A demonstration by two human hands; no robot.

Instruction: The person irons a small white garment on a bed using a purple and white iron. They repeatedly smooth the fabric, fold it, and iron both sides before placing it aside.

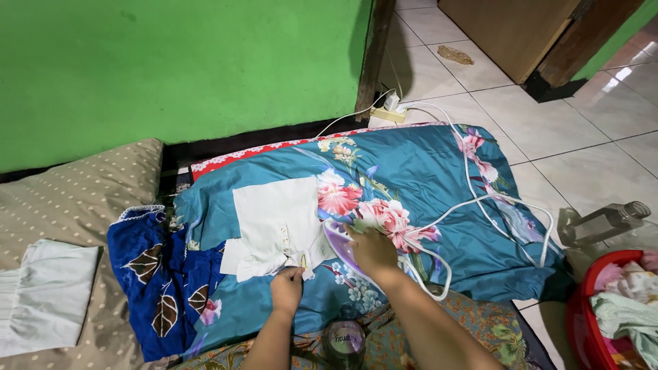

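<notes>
A small white buttoned garment (277,223) lies flat on a blue floral cloth (411,178) spread on the floor. My right hand (373,250) grips a purple-and-white iron (337,241) whose tip rests at the garment's right edge. My left hand (286,288) pinches the garment's lower hem, just left of the iron. The iron's white cord (473,199) loops across the floral cloth to a power strip (388,109) by the wall.
A dark blue leaf-print cloth (154,274) and a folded pale garment (44,294) on a dotted pillow (82,199) lie to the left. A clear bottle (603,223) and a red basket (582,322) of clothes sit at right. A round lid (344,340) sits by my lap.
</notes>
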